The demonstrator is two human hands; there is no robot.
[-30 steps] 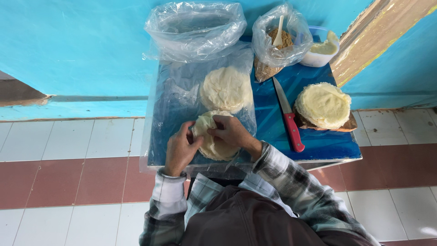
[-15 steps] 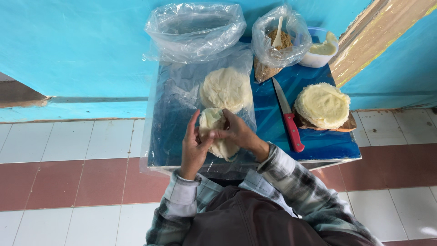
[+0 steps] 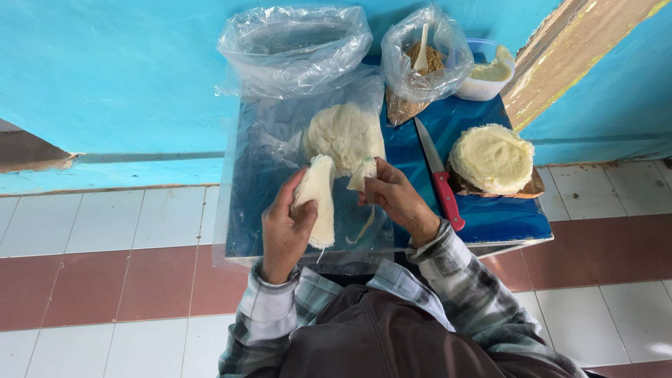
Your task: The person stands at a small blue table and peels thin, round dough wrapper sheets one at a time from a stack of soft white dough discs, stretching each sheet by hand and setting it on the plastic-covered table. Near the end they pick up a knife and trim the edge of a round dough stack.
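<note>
Left hand [image 3: 285, 225]: you curl it around a pale folded lacy pancake [image 3: 316, 201], held upright just above the desk [image 3: 504, 213].
Right hand [image 3: 395, 197]: you pinch a small torn pancake strip [image 3: 364, 175] between fingertips, a thin shred dangling below.
Plastic sheet [image 3: 269, 175]: covers the desk's left part, a flat pancake round [image 3: 343, 133] lying on it.
Knife [image 3: 439, 178]: red-handled, right of your hands.
Pancake stack [image 3: 492, 157]: far right.

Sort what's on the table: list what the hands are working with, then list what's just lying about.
In hand:
left hand holding folded white sheet
right hand pinching torn strip
white pile beside them

Lying about:
knife
yellow stack
empty bag
brown-filling bag
tub
</note>
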